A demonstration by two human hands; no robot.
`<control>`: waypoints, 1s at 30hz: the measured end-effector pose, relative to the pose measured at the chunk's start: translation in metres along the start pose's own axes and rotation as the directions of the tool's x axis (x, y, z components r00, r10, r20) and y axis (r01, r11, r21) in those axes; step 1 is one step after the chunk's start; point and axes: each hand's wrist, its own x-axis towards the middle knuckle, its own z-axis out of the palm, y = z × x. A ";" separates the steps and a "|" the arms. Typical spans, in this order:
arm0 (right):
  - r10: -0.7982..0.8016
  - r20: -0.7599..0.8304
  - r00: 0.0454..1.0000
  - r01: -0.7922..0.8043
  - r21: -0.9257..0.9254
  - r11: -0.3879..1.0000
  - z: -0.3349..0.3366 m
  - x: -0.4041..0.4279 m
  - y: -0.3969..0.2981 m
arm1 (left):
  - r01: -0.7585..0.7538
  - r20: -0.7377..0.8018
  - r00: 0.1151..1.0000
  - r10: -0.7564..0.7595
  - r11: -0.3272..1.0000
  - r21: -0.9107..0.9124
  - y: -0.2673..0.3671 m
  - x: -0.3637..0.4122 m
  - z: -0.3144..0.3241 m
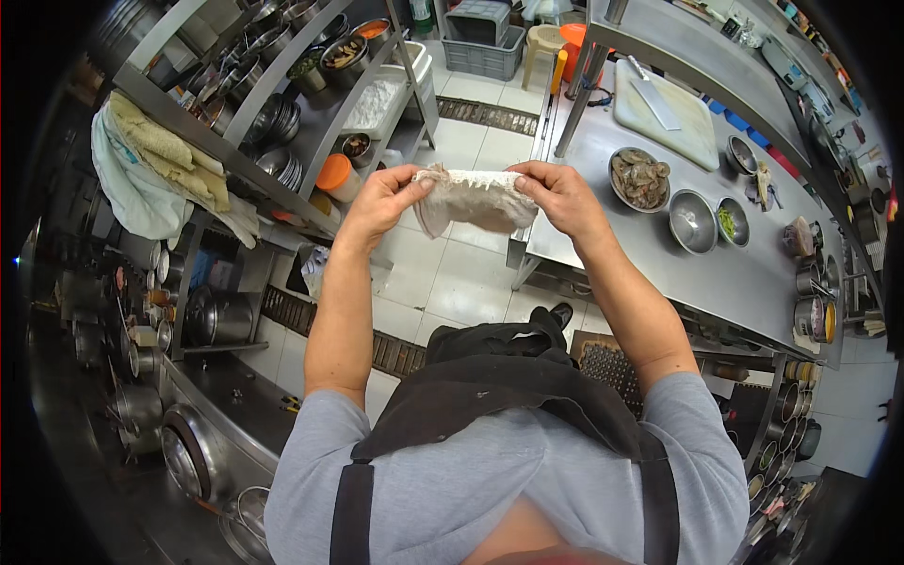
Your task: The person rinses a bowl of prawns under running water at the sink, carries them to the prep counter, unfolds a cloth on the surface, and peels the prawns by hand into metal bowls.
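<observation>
A damp-looking, stained whitish cloth (480, 201) is stretched between my two hands, its lower part hanging down over the tiled floor. My left hand (385, 205) pinches its left end between thumb and fingers. At the right end, my right hand (561, 194) grips the top edge in the same way. To the right of the cloth stands a steel worktable (635, 261). On it are a metal bowl of what look like raw shrimp (639, 176), an empty metal bowl (693, 222), a small bowl with green pieces (732, 220), and a cleaver (655, 102) on a white cutting board (696, 134).
A steel shelf rack (282, 85) with bowls and food containers stands at the left, with towels (159, 162) draped over its end. Grey plastic crates (484, 53) and a stool (545, 41) are at the back. A floor drain grate (399, 353) crosses the tiles.
</observation>
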 end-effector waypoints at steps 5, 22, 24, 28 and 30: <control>-0.008 -0.070 0.998 0.013 0.083 0.996 -0.007 -0.003 -0.012 | 0.012 0.007 1.000 -0.011 0.984 -0.175 0.005 0.004 0.011; -0.068 -0.088 0.994 0.064 -0.052 0.997 -0.026 0.016 -0.043 | -0.065 0.218 0.976 0.016 0.974 0.216 0.023 0.045 0.056; -0.098 -0.132 0.986 0.080 -0.137 0.987 -0.029 0.016 -0.039 | -0.077 0.089 0.995 0.040 0.882 0.464 0.024 0.052 0.052; -0.082 -0.152 0.985 0.057 -0.159 0.986 -0.038 0.012 -0.042 | -0.231 0.097 0.972 0.213 0.945 0.233 0.029 0.054 0.054; -0.065 -0.134 0.989 0.039 -0.193 0.981 -0.037 0.012 -0.044 | -0.305 0.141 0.952 0.271 0.875 0.376 0.029 0.050 0.076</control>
